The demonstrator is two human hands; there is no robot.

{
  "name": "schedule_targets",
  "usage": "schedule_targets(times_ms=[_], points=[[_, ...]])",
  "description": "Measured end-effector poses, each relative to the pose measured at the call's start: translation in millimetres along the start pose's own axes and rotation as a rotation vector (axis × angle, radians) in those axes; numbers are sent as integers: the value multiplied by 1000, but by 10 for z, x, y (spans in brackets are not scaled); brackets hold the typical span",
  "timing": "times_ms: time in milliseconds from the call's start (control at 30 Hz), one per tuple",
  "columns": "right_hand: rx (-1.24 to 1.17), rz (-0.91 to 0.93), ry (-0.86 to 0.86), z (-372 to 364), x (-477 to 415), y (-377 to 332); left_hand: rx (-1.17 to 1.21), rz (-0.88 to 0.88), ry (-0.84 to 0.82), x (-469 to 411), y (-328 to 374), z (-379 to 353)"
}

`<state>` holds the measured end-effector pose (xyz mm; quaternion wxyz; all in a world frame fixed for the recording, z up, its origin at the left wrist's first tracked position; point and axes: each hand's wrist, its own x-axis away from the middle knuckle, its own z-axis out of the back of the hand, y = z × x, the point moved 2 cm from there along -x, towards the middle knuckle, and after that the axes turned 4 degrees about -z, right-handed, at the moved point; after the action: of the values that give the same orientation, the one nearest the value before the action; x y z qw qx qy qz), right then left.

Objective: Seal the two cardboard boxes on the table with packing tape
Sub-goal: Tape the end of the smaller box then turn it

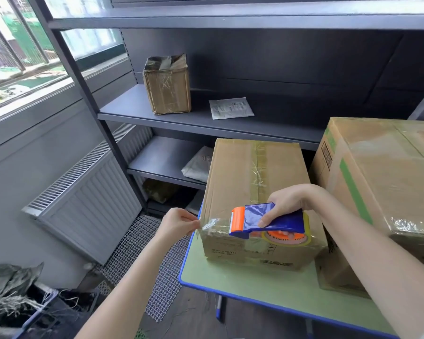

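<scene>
Two cardboard boxes stand on a green table (250,282) with a blue rim. The smaller box (240,172) has tape along its top seam. The larger box (387,172), wrapped in clear tape, stands to its right. My right hand (289,201) grips a blue and orange tape dispenser (267,220) over the smaller box's near left top edge. My left hand (179,222) pinches the free end of the clear tape (212,223), stretched from the dispenser's orange blade past the box's left corner.
A dark metal shelf unit (206,121) stands behind the table, holding a small taped box (168,86) and a white packet (230,108). A radiator (88,201) lines the left wall under a window. A bin with dry plants (15,297) sits at lower left. White mesh covers the floor.
</scene>
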<state>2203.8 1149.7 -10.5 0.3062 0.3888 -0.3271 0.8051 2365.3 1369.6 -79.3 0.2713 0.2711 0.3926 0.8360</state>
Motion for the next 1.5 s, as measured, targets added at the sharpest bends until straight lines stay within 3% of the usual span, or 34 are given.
schedule_targets(times_ms=[167, 300, 667, 867, 1000, 1233, 1500], points=[[-13, 9, 8, -17, 42, 14, -279, -54, 5, -67, 126, -4], [5, 20, 12, -22, 51, 12, -343, -61, 7, -93, 157, 3], [12, 31, 10, -9, 28, -20, 2, 163, -154, -131, -59, 16], [31, 16, -18, 13, 14, -41, -130, 203, -54, -100, -26, -337], [27, 15, -30, 33, -7, -63, -76, 203, -39, -108, -21, -452], [-66, 27, -76, 27, -103, -294, -100, 154, -7, -210, -62, -223], [-100, 78, 4, -87, -228, -718, -123, 156, -32, -420, -236, 206]])
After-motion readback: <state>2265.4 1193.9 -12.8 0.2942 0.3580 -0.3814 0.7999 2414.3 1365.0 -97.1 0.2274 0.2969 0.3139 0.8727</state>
